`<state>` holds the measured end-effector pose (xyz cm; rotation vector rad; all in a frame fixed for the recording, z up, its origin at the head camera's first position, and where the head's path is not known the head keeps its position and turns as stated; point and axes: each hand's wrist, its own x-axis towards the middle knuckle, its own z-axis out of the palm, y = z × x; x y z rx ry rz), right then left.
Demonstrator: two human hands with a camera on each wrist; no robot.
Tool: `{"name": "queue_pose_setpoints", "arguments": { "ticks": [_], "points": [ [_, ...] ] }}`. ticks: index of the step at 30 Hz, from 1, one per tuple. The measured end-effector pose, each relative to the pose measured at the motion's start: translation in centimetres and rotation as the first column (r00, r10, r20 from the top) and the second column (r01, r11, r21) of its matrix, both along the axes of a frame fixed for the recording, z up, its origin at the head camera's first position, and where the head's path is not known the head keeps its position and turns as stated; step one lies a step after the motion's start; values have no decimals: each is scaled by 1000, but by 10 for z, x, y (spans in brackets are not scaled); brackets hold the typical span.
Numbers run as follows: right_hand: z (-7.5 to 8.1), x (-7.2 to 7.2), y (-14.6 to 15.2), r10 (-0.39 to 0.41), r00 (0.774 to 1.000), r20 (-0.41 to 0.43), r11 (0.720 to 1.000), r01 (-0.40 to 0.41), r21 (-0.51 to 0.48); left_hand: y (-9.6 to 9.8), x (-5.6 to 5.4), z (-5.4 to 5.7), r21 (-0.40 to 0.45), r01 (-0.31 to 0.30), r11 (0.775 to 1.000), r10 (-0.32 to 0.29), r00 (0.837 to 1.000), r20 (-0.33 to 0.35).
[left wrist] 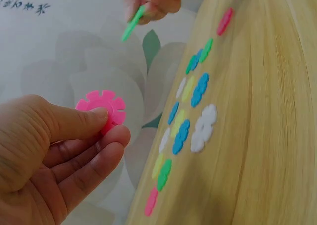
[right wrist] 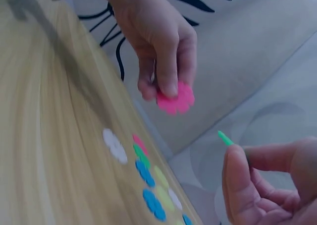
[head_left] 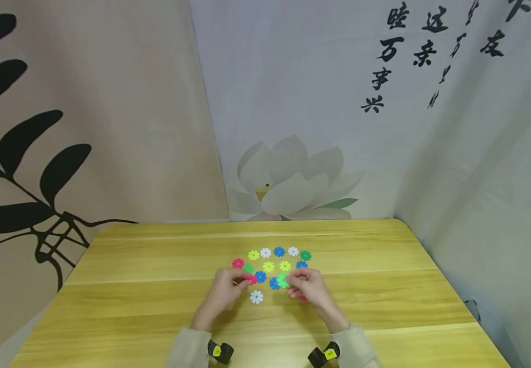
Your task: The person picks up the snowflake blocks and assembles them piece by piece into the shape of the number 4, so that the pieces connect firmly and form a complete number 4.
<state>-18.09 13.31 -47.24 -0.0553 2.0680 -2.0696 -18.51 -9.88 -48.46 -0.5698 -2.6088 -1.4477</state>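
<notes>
Between thumb and fingers my left hand [head_left: 225,290] pinches a pink notched plastic disc [left wrist: 113,102], held above the table. My right hand [head_left: 310,287] pinches a light green notched disc [head_left: 282,280], which appears edge-on in both wrist views. The two held discs are apart. Beneath the hands lie more such discs, among them a white disc [head_left: 256,297] nearest me, a blue disc [head_left: 260,276] and a yellow disc [head_left: 268,267]. A pink disc [head_left: 303,298] on the table is partly hidden under my right hand.
The discs lie flat on a wood-grain table [head_left: 146,276]. At the back are a white disc [head_left: 265,252], a dark green disc [head_left: 306,255] and several others. A printed cloth [head_left: 293,102] hangs behind the table's far edge.
</notes>
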Motion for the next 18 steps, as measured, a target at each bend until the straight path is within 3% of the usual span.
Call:
{"name": "queue_pose_setpoints", "arguments": {
  "ticks": [13, 18],
  "points": [
    [-3, 2, -19, 17, 999, -31, 998, -19, -63, 15, 4, 9, -9, 68, 998, -69, 989, -132],
    [-6, 1, -20, 32, 999, -35, 998, -34, -56, 17, 4, 9, -12, 96, 995, -96, 968, -231]
  ]
}}
